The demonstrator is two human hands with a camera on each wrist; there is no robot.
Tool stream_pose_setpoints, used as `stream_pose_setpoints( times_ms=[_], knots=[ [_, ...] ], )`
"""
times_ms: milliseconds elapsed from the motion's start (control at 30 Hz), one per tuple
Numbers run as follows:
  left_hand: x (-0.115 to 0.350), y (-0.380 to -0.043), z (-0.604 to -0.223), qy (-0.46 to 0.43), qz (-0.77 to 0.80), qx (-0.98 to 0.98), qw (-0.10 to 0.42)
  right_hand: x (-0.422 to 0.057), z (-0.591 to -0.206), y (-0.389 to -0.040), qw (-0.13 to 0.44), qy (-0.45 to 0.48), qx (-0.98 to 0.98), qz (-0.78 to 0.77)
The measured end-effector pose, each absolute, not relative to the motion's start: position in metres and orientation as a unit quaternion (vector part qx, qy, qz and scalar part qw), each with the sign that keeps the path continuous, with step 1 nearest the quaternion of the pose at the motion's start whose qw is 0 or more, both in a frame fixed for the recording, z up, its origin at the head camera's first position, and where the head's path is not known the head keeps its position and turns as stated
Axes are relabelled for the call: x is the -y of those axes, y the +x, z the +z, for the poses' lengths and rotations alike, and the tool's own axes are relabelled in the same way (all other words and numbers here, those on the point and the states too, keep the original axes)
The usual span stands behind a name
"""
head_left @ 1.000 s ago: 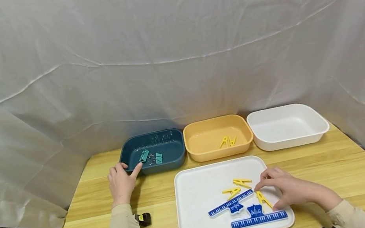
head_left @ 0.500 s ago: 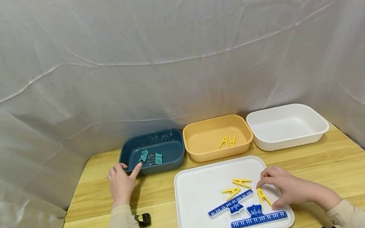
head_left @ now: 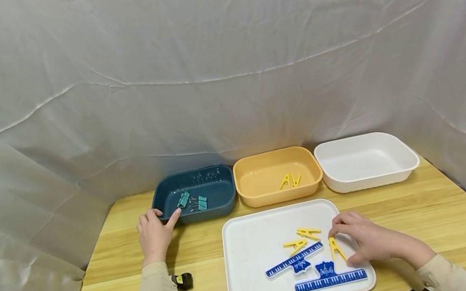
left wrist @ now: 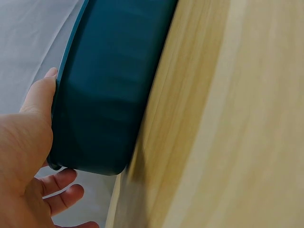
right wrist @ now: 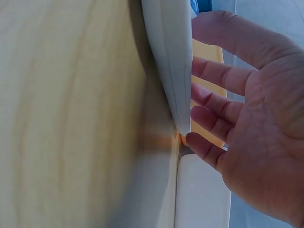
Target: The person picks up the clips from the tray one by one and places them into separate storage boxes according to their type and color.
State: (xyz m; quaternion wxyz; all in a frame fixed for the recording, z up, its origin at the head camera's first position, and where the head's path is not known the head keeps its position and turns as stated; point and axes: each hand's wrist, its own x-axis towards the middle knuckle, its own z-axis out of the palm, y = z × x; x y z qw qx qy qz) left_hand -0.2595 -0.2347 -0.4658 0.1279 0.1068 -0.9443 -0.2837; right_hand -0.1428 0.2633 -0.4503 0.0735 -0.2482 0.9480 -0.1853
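At the near left corner of the dark teal bin, my left hand grips the rim. In the left wrist view, the thumb lies along the rim and the other fingers sit round the bin's end. Over the right part of the white tray, my right hand arches with thumb and fingers apart. Its fingertips touch the top end of a yellow clothespin, and its thumb is close to a leg. The right wrist view hides this clothespin behind the tray's edge.
Two more yellow clothespins and two blue piano-patterned clips lie on the tray. Teal binder clips are in the teal bin. The orange bin holds yellow clothespins; a white bin stands right of it.
The right fingertips have drawn slightly right and upward, and the clothespin under them has shifted and turned more upright in the head view. The left hand stays on the bin.
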Motion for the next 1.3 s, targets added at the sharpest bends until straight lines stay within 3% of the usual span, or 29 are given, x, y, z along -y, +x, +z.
stream_pose_setpoints(
  times_ms=[567,933,1300],
  knots=[
    [0.235,-0.2591,-0.4641,0.106,-0.29,0.944,0.119,-0.2661,-0.4525,-0.1461,0.001,-0.242,-0.954,-0.179],
    [0.2351,-0.2586,-0.4638,0.106,-0.287,0.944,0.121,-0.2643,-0.4516,-0.1476,-0.106,-0.257,-0.947,-0.162],
    [0.2335,-0.2579,-0.4643,0.108,-0.283,0.945,0.122,-0.2645,-0.4443,-0.1491,-0.136,-0.243,-0.949,-0.15]
  ],
)
